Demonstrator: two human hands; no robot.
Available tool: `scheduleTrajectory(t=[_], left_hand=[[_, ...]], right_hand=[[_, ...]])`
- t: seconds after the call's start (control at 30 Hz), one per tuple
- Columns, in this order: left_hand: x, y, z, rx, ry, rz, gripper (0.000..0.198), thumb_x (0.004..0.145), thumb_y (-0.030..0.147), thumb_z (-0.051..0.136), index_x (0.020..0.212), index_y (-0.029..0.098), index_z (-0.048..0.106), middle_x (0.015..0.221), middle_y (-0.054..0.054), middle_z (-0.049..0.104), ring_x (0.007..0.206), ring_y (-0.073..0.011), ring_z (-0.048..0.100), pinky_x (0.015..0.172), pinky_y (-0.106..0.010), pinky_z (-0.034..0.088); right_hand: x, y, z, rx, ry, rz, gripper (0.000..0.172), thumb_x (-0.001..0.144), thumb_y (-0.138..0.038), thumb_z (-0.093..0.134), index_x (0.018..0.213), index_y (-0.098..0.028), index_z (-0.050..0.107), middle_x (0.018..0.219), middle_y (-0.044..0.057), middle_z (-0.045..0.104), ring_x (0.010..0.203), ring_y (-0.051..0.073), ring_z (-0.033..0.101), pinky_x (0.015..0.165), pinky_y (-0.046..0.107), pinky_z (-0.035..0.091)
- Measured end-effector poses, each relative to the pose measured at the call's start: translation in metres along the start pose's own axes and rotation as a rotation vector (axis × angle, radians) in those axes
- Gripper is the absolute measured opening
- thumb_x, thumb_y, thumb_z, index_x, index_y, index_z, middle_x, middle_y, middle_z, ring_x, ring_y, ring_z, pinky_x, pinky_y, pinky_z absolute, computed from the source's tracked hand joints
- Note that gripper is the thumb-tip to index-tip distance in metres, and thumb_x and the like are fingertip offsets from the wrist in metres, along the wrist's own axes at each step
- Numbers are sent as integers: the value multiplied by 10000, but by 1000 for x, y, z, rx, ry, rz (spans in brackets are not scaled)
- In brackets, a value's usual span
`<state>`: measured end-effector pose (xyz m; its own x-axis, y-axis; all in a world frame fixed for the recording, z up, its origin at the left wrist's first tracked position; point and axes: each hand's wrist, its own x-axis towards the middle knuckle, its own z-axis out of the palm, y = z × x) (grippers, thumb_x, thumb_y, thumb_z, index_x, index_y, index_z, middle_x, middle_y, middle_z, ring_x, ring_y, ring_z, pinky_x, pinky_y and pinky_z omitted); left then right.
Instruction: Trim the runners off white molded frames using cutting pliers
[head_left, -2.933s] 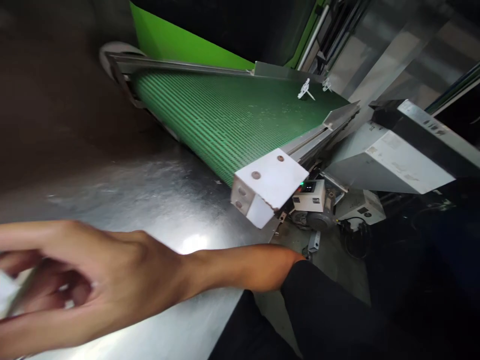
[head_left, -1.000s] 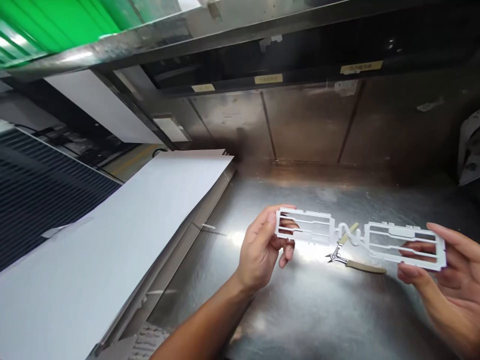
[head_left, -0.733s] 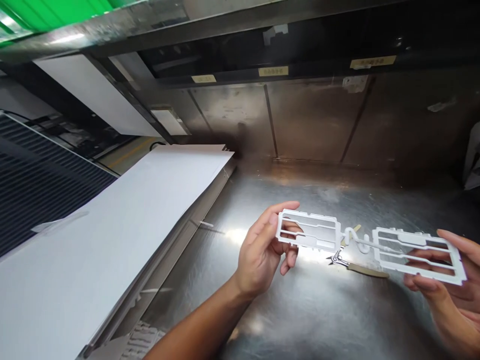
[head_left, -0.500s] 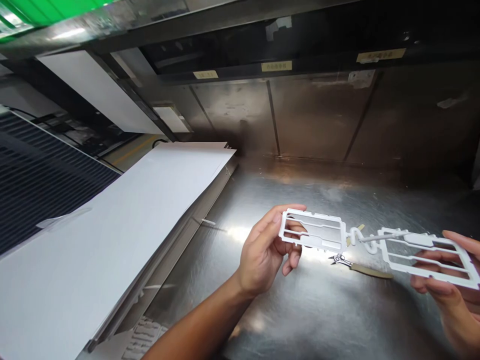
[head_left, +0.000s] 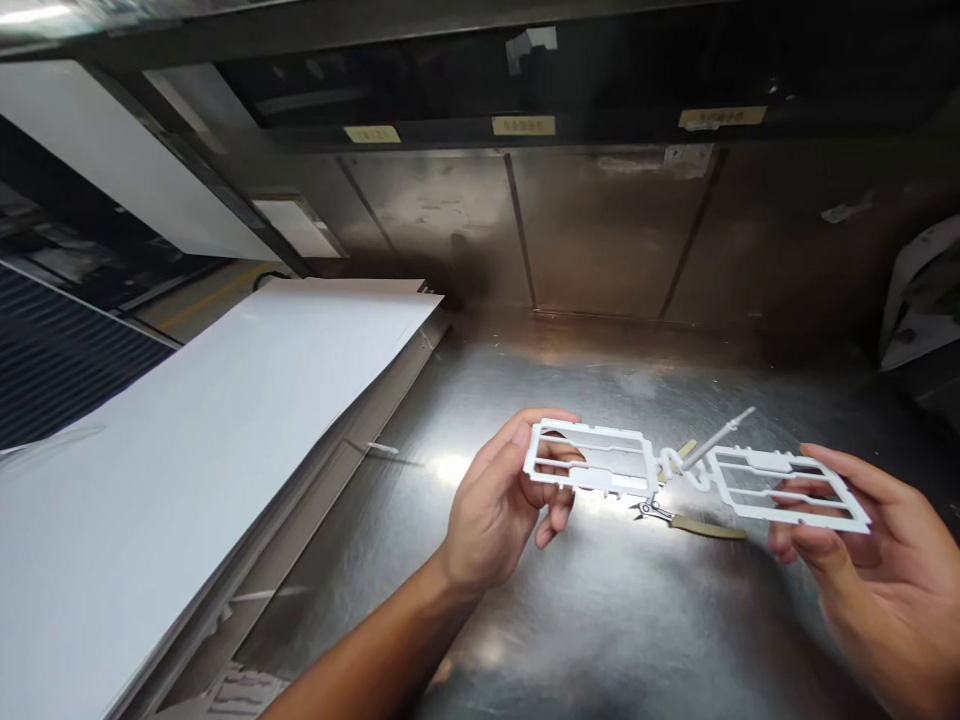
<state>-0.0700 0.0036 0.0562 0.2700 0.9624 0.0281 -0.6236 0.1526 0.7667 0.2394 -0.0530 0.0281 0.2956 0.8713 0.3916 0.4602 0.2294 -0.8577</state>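
Both hands hold a white moulded plastic part above the metal table. It has two rectangular frames with crossbars, joined by a curly runner, and a thin stick rises from its middle. My left hand pinches the outer end of the left frame between thumb and fingers. Around the outer end of the right frame my right hand is closed, its fingers partly seen through the openings. Below the part, a pair of nippers with olive handles lies on the table, partly covered by the part.
White sheets lie on a raised surface along the left, next to a dark ribbed surface. A metal back wall with yellow labels closes off the far side. Small white scraps lie near the sheets' edge. At bottom left are more pale parts.
The part has turned, so its stick now points up and away instead of lying along the right frame. My view has shifted right, bringing more of the right hand into sight.
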Motion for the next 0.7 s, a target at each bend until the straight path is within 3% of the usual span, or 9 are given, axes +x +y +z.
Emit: scheduleTrajectory(t=[0.1, 0.23, 0.4, 0.57, 0.7], left_hand=[[-1, 0, 0, 27, 29, -10, 394, 1071, 559, 746, 1184, 185, 789, 896, -58, 741, 532, -118, 653, 398, -125, 475], [-3, -1, 2, 70, 45, 21, 371, 1092, 559, 713, 1209, 216, 792, 959, -73, 763, 567, -124, 661, 413, -136, 498], [-3, -1, 6, 227, 136, 210, 235, 1118, 406, 711, 1307, 296, 797, 1306, -81, 744, 785, -155, 698, 423, -159, 557], [-7, -3, 3, 357, 173, 188, 240, 1143, 395, 674, 1286, 261, 813, 1385, -118, 728, 967, -219, 699, 459, -209, 601], [-10, -4, 0, 641, 148, 168, 295, 1121, 350, 695, 1403, 305, 768, 1507, -90, 675, 801, -150, 721, 620, -271, 661]], right_hand=[[4, -8, 2, 66, -54, 16, 553, 970, -531, 886, 1437, -272, 741, 1122, 83, 772, 967, 196, 780, 850, 200, 677], [9, -14, 5, 151, -84, 61, 514, 983, -513, 885, 1395, -241, 742, 1068, 98, 760, 848, 207, 767, 669, 238, 672], [14, -18, 6, 299, -166, 168, 483, 1005, -461, 877, 1397, -236, 708, 988, 75, 740, 604, 162, 682, 520, 275, 607], [19, -15, 6, 415, -187, 214, 528, 1013, -434, 875, 1448, -249, 639, 974, 46, 705, 617, 152, 654, 512, 275, 568], [24, -10, 6, 406, -181, 304, 587, 1002, -556, 857, 1394, -191, 617, 862, 23, 671, 618, 156, 628, 522, 275, 549]])
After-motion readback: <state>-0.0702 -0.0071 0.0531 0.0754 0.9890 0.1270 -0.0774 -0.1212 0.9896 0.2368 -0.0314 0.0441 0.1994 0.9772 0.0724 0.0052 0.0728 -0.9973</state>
